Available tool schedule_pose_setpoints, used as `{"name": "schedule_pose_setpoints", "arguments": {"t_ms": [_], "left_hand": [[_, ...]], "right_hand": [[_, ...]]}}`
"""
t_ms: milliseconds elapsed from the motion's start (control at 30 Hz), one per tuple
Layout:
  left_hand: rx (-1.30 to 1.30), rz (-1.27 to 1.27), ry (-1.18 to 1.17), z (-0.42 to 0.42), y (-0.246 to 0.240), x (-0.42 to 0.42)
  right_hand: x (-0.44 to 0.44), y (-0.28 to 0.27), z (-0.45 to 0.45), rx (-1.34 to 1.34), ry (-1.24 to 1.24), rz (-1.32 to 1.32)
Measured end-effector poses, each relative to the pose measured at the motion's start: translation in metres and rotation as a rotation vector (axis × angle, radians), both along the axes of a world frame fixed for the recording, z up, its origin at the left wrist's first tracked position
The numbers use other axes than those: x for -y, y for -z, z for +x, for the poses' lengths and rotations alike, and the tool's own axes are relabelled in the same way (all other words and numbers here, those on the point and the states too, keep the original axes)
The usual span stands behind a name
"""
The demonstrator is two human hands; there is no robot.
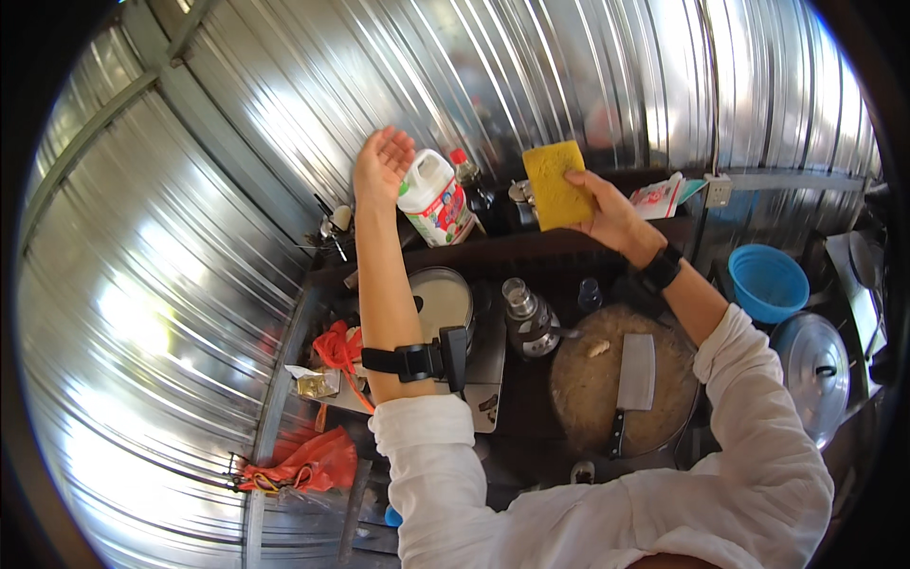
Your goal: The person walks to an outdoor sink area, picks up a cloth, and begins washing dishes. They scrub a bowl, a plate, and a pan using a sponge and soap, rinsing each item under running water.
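My right hand (604,213) grips a yellow sponge (557,186) by its right edge, raised in front of the shelf. Palm up and holding nothing, my left hand (384,160) is lifted beside a white plastic jug (439,203) with a coloured label. Its fingers look slightly spread. Just right of the jug stands a dark sauce bottle (470,181) with a red cap. Below my right forearm, a cleaver (636,373) lies on a round wooden chopping board (583,405), near a small pale piece of food (598,348).
A lidded pot (446,302) sits on the left of the counter, with a glass-necked flask (532,323) beside it. To the right are a blue plastic basin (768,283) and a metal lid (814,363). Red plastic bags (320,459) hang at left. Corrugated metal walls (569,78) enclose the counter.
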State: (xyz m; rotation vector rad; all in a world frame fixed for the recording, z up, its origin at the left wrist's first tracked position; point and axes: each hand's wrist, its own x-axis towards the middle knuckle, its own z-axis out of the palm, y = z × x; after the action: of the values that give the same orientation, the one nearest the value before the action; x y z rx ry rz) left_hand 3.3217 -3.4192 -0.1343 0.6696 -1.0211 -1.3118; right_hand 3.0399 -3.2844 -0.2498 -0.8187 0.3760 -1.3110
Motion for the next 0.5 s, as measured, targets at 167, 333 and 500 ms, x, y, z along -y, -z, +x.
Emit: {"name": "schedule_pose_setpoints", "arguments": {"t_ms": [167,333,500], "left_hand": [[-0.132,0.052,0.011,0.002,0.006,0.024],[0.132,-0.051,-0.046,-0.021,0.018,0.049],[0.992,-0.593,-0.586,-0.046,0.050,0.067]], "right_hand": [[0.017,0.010,0.016,-0.111,0.053,0.027],[0.035,0.013,0.040,-0.180,0.117,0.099],[0.062,0.008,0.045,-0.321,0.289,0.115]]}}
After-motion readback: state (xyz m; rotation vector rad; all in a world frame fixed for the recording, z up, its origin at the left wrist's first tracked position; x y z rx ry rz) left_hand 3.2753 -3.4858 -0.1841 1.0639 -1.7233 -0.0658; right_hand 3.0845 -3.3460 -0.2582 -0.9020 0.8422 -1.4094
